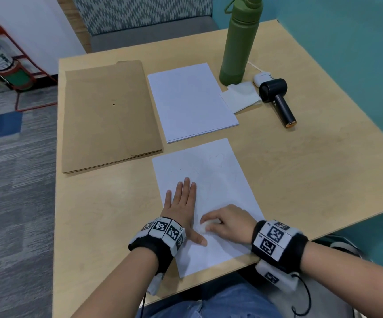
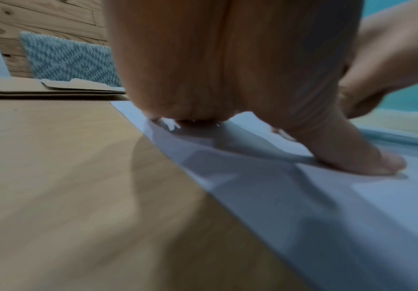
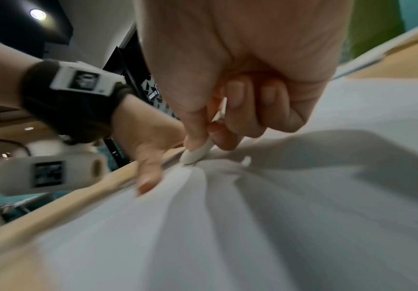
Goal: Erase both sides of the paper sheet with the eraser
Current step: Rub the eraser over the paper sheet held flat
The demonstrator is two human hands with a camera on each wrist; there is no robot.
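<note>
My right hand (image 1: 228, 222) pinches the eraser (image 3: 197, 154) between thumb and forefinger, the other fingers curled in. The eraser tip touches the paper sheet (image 1: 220, 187) close to the near left part of it, just beside the thumb of my left hand (image 1: 181, 203). That left hand lies flat and spread on the sheet, fingers straight, and presses it onto the worktop (image 1: 300, 157); it holds nothing.

The sheet lies in front of me with its long axis going away from my body, a little turned to the right, and its near edge reaches the worktop's edge. So nearly all of the sheet is ahead of my right grip and to the right of it. Faint pencil lines, among them a heart (image 1: 216, 159), are in the far part, well apart from the eraser. I judge that the next strokes must travel forward along the long axis towards those marks. My right hand is the nearer one for this, because the left stays on the left side as an anchor.

In the right wrist view the paper makes ridges around the eraser, so I think it can crumple if I push too hard. The other side is not yet done, as I judge.
</note>
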